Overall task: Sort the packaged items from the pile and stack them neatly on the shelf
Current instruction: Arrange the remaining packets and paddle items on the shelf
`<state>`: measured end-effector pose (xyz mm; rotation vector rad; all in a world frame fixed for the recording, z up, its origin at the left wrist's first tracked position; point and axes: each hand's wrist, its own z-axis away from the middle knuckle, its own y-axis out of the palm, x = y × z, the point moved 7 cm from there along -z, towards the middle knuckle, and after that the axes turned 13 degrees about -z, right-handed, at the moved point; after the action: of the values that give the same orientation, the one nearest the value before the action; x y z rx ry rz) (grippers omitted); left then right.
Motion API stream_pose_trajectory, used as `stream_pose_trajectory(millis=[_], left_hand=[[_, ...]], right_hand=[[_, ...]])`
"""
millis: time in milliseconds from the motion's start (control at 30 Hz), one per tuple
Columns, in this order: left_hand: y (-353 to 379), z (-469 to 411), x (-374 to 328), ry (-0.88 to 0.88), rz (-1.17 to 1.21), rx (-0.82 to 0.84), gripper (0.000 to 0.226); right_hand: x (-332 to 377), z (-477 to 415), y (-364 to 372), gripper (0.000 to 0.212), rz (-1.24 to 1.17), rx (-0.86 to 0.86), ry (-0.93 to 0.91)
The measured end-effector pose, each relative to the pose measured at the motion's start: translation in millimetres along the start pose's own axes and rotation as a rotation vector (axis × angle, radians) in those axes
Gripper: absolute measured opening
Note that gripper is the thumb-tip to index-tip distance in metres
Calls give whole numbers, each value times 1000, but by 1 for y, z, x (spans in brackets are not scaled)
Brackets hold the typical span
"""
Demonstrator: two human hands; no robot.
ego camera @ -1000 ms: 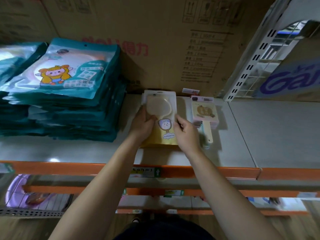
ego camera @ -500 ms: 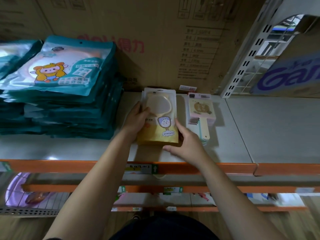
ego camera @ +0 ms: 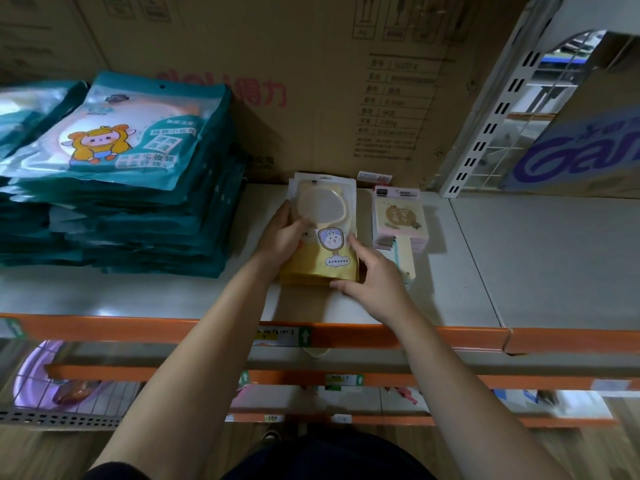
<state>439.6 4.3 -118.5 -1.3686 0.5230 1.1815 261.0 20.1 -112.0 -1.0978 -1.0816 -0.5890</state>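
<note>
Our left hand [ego camera: 282, 237] grips the left edge of the yellow package [ego camera: 323, 216], thumb laid over its top. Our right hand [ego camera: 372, 284] stays loose, its nearly straight fingers touching the package's right edge and front corner. The package lies flat on the shelf [ego camera: 519, 254], towards the back edge, between the teal stack [ego camera: 138, 209] and the pink packs [ego camera: 400, 220].

Left arm [ego camera: 214, 323]: bare; reaches forward from lower left
Left hand [ego camera: 282, 233]: thumb across the front of the yellow package [ego camera: 322, 268]; fingers curled at its left edge
Right arm [ego camera: 433, 358]: bare; reaches in from lower right
Right hand [ego camera: 372, 285]: fingers fairly straight; forefinger along the package's right edge; thumb at its lower corner
</note>
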Motion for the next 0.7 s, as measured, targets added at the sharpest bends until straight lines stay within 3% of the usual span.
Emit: stream_pose_trajectory(millis=[367, 533, 700], left_hand=[[-10, 19, -13, 13, -134, -83, 60], [-49, 61, -75, 332, -494, -299, 50], [-114, 105, -118, 530, -603, -548, 42]], right_hand=[[10, 3, -11, 93, 48, -7, -46], [51, 5, -21, 55, 64, -99, -267], [79, -6, 4, 39, -23, -37, -339]])
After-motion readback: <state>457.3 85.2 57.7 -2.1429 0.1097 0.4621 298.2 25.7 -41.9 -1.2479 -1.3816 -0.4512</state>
